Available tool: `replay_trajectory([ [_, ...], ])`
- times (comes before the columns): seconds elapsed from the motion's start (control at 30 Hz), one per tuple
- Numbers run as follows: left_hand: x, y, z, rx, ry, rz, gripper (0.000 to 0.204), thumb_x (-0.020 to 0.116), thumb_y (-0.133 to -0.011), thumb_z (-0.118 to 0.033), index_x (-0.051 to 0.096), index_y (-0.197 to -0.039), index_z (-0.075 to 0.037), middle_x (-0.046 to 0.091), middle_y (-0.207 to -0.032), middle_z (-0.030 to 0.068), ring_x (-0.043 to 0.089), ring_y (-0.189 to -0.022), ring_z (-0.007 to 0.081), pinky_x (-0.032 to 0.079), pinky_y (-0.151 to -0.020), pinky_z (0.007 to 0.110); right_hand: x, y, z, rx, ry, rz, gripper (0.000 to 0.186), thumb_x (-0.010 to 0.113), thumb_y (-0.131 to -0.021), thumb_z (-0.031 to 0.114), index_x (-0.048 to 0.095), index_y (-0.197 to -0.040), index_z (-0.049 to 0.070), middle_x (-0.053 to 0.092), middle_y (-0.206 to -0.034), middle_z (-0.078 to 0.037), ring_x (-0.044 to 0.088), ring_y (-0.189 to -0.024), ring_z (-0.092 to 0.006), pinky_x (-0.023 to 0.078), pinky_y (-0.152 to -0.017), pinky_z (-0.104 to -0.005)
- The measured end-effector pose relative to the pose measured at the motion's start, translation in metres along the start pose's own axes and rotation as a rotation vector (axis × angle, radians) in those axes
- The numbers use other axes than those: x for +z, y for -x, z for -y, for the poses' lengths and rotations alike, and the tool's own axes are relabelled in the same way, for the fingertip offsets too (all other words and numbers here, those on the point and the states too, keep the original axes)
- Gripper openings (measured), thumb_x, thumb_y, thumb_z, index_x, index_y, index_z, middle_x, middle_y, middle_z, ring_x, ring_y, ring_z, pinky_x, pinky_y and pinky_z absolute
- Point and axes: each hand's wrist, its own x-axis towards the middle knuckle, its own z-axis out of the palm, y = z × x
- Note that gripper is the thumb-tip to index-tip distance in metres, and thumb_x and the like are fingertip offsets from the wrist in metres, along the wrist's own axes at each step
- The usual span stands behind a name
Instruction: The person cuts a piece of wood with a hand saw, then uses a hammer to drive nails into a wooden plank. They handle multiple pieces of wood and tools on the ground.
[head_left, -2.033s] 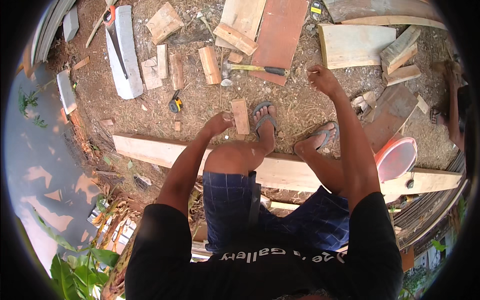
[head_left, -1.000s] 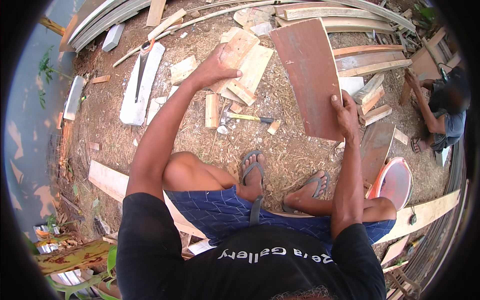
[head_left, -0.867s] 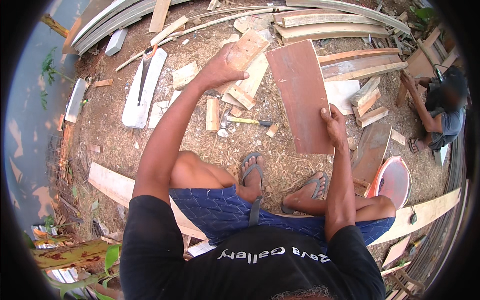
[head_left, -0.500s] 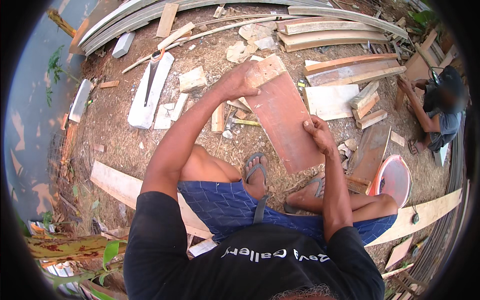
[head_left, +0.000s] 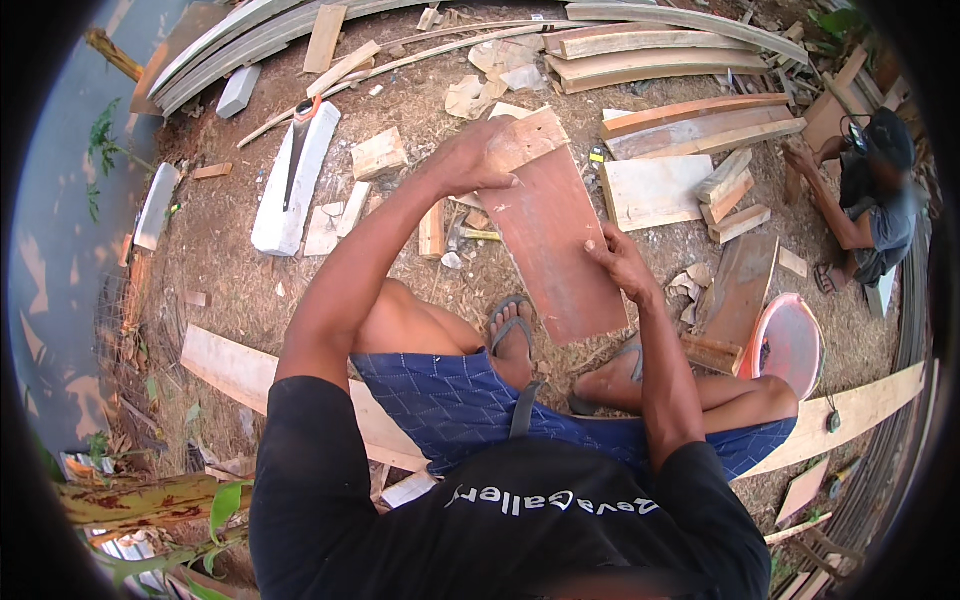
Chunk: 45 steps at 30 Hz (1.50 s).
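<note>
Between my hands is a reddish-brown wooden board, tilted above the ground, with a paler wood strip across its far end. My left hand is closed around that far end at the strip, the thumb lying on the face. At the board's right edge, my right hand grips with the thumb on top; its other fingers are partly hidden. A hammer with a yellow handle lies on the ground left of the board, partly covered by it.
A handsaw rests on a white block at the left. Planks and wood offcuts lie ahead. An orange-rimmed bucket stands by my right knee. Another person crouches at the far right. Behind my legs runs a long plank.
The board's near end has swung slightly left, and my right hand has shifted left and a little up along its edge. My left hand keeps its hold on the far end.
</note>
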Motion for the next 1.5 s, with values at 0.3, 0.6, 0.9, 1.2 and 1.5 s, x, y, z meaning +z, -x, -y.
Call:
replay_trajectory([
  [0.3, 0.034, -0.003, -0.075, 0.578, -0.451, -0.014, 0.097, 0.088, -0.069, -0.041, 0.044, -0.152, -0.019, 0.053, -0.142, 0.011, 0.056, -0.125, 0.0309, 0.044, -0.107, 0.046, 0.027, 0.005, 0.062, -0.35, 0.009, -0.352, 0.076, 0.088, -0.078, 0.03, 0.049, -0.134, -0.003, 0.063, -0.127, -0.022, 0.064, -0.117, -0.0274, 0.053, -0.096, -0.0407],
  [0.6, 0.031, 0.0, -0.12, -0.519, 1.272, 0.168, 0.135, 0.083, -0.079, -0.059, -0.01, -0.16, -0.004, 0.037, -0.152, 0.026, 0.043, -0.14, 0.0352, 0.044, -0.11, 0.053, 0.065, 0.01, 0.059, -0.732, 0.632, -0.856, 0.064, 0.09, -0.07, 0.016, 0.055, -0.122, 0.001, 0.062, -0.116, -0.02, 0.062, -0.106, -0.0358, 0.05, -0.09, -0.0459],
  [0.9, 0.019, 0.019, -0.072, -0.412, 0.891, 0.114, 0.098, 0.082, -0.068, -0.009, 0.035, -0.154, 0.001, 0.059, -0.134, 0.0191, 0.058, -0.123, 0.0254, 0.048, -0.105, 0.037, 0.081, 0.02, 0.074, -0.662, 0.767, -0.302, 0.07, 0.081, -0.081, 0.033, 0.051, -0.137, 0.004, 0.051, -0.136, -0.02, 0.051, -0.126, -0.0383, 0.041, -0.104, -0.0508],
  [1.2, 0.041, 0.023, -0.06, -0.18, 0.744, 0.399, 0.102, 0.085, -0.068, -0.023, 0.035, -0.155, -0.002, 0.052, -0.145, 0.0147, 0.05, -0.132, 0.0241, 0.037, -0.114, 0.035, 0.031, -0.013, 0.033, -0.223, -0.19, -0.136, 0.078, 0.077, -0.093, 0.022, 0.035, -0.153, -0.002, 0.058, -0.138, -0.024, 0.06, -0.124, -0.0246, 0.053, -0.097, -0.0341],
  [1.5, 0.068, 0.027, -0.029, -0.179, 0.684, 0.417, 0.104, 0.087, -0.074, -0.035, 0.034, -0.156, 0.003, 0.055, -0.144, 0.0202, 0.054, -0.13, 0.0249, 0.04, -0.113, 0.033, 0.041, -0.014, 0.028, -0.23, -0.164, -0.136, 0.072, 0.073, -0.095, 0.021, 0.039, -0.154, -0.003, 0.062, -0.136, -0.02, 0.062, -0.119, -0.0227, 0.053, -0.097, -0.034],
])
